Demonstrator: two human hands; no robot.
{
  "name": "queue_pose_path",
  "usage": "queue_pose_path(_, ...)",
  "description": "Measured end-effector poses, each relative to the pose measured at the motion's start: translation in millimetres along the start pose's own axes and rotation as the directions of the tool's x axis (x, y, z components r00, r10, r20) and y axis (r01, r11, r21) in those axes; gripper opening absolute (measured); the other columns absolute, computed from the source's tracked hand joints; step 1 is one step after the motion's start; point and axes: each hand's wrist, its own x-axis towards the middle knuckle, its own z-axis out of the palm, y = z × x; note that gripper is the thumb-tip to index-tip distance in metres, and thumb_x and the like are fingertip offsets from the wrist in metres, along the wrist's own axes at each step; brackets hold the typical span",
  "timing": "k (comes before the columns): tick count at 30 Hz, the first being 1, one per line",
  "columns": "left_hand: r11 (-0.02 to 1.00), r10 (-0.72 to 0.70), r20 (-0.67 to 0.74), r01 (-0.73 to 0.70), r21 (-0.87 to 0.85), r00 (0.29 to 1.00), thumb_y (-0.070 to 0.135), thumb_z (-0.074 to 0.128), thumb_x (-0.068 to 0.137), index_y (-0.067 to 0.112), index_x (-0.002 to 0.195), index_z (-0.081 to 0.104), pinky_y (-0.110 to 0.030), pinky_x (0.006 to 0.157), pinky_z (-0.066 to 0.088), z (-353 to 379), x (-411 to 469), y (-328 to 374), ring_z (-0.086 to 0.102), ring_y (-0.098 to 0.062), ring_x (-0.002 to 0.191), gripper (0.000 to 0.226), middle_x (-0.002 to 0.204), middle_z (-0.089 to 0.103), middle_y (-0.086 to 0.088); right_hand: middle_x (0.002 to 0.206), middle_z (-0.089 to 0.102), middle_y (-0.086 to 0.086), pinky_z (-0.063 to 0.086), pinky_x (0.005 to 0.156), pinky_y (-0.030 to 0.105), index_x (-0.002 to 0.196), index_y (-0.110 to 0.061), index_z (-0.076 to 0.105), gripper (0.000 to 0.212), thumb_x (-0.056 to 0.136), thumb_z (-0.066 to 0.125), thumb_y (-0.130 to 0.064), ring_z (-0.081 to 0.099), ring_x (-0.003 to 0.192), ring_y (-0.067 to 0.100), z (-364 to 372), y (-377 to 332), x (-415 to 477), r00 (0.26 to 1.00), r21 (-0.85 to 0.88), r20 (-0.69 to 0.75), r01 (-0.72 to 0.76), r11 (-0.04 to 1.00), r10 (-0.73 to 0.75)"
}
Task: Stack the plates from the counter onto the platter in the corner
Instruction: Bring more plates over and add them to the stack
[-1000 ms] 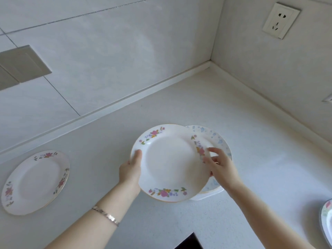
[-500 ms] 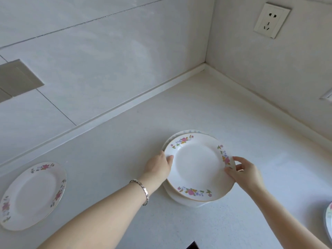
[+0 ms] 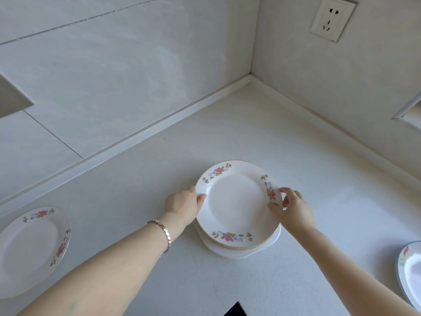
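Observation:
A white plate with pink flowers and a gold rim (image 3: pixel 237 201) lies on top of a stack on the white platter (image 3: pixel 239 253), whose edge shows below it. My left hand (image 3: pixel 182 205) grips the plate's left rim, thumb on top. My right hand (image 3: pixel 288 207) pinches the right rim. A second flowered plate (image 3: pixel 32 249) lies flat on the counter at far left. Another plate (image 3: pixel 410 267) with a grey rim is cut off by the right edge.
The white counter (image 3: pixel 319 179) runs into a wall corner behind the stack. A wall socket (image 3: pixel 332 19) sits high on the right wall. A dark edge (image 3: pixel 235 310) shows at the bottom.
The flowered plate in both hands went from tilted beside the stack to lying flat and centred on it. Both hands still hold its rim.

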Motion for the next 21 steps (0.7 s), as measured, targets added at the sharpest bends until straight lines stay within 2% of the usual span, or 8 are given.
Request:
queue_pose_path(3,0.919,-0.136,-0.048,0.108,-0.378,0.990,0.037,0.035,0.098,0.011,0.095,0.036,-0.031,0.066,0.036,7.8,-4.6,2.6,0.061,-0.034,0.095,0.027,0.106,0.063,-0.017,0.135,0.047,0.008,0.040,0.095,0.028,0.131,-0.009,0.048,0.050,0.085,0.063,-0.022,0.048,0.123,0.022,9.3,-1.1,4.2,0.996,0.308,-0.024,-0.071,0.949,0.082)
queue_pose_path(6,0.450,-0.245,0.098,0.203,-0.869,0.964,0.029,0.039,0.097,0.011,0.111,0.040,-0.027,0.069,0.039,12.4,-10.8,13.5,0.057,-0.022,0.089,0.023,0.116,0.058,-0.012,0.144,0.042,0.005,0.035,0.110,0.041,0.142,-0.016,0.035,0.061,0.088,0.057,-0.032,0.042,0.131,0.022,21.5,-7.8,4.8,0.986,0.565,0.083,-0.167,0.808,0.145)
queue_pose_path(8,0.178,-0.252,0.182,0.231,-0.957,0.950,0.030,0.032,0.100,0.017,0.137,0.037,-0.025,0.092,0.037,16.2,-15.3,22.2,0.050,-0.020,0.118,0.040,0.138,0.048,-0.005,0.145,0.043,0.005,0.032,0.112,0.042,0.143,-0.020,0.034,0.055,0.092,0.052,-0.030,0.042,0.131,0.022,28.2,-9.4,4.6,0.982,0.618,0.076,-0.182,0.764,0.172)
queue_pose_path(11,-0.028,-0.262,0.260,0.262,-0.965,0.929,0.033,0.025,0.101,0.025,0.148,0.024,-0.029,0.112,0.025,18.5,-20.3,30.4,0.030,-0.015,0.141,0.047,0.153,0.030,0.005,0.144,0.044,0.004,0.032,0.112,0.040,0.143,-0.021,0.035,0.050,0.095,0.047,-0.028,0.042,0.131,0.022,31.2,-7.5,5.5,0.978,0.650,0.071,-0.195,0.735,0.197)
queue_pose_path(14,-0.086,-0.284,0.286,0.273,-0.958,0.915,0.033,0.025,0.101,0.028,0.147,0.026,-0.032,0.116,0.025,20.0,-21.3,33.0,0.031,-0.014,0.140,0.046,0.153,0.031,0.007,0.141,0.047,0.006,0.035,0.110,0.041,0.141,-0.020,0.038,0.049,0.094,0.049,-0.028,0.046,0.127,0.023,30.4,-7.2,5.9,0.978,0.643,0.071,-0.197,0.740,0.198)
queue_pose_path(17,0.000,-0.255,0.246,0.255,-0.967,0.935,0.032,0.022,0.102,0.026,0.149,0.020,-0.030,0.116,0.021,18.5,-22.8,32.7,0.026,-0.014,0.143,0.047,0.156,0.025,0.007,0.140,0.048,0.007,0.036,0.108,0.042,0.141,-0.016,0.036,0.050,0.095,0.048,-0.028,0.046,0.127,0.025,27.3,-9.6,5.3,0.980,0.577,0.087,-0.197,0.793,0.181)
queue_pose_path(19,0.073,-0.214,0.256,0.277,-0.958,0.943,0.035,0.018,0.102,0.023,0.150,0.015,-0.028,0.115,0.018,16.8,-23.7,29.4,0.022,-0.014,0.144,0.050,0.157,0.021,0.005,0.135,0.050,0.011,0.031,0.110,0.043,0.132,-0.008,0.045,0.046,0.094,0.046,-0.032,0.040,0.131,0.028,23.2,-14.7,3.2,0.979,0.397,0.046,-0.200,0.896,0.198)
queue_pose_path(21,0.134,-0.186,0.288,0.315,-0.940,0.939,0.043,0.020,0.100,0.015,0.148,0.022,-0.032,0.111,0.026,13.0,-24.8,22.8,0.033,-0.017,0.138,0.056,0.148,0.036,0.000,0.127,0.050,0.017,0.021,0.114,0.043,0.112,-0.002,0.054,0.040,0.090,0.046,-0.034,0.029,0.134,0.030,19.8,-24.7,-0.5,0.979,0.173,-0.051,-0.185,0.967,0.196)
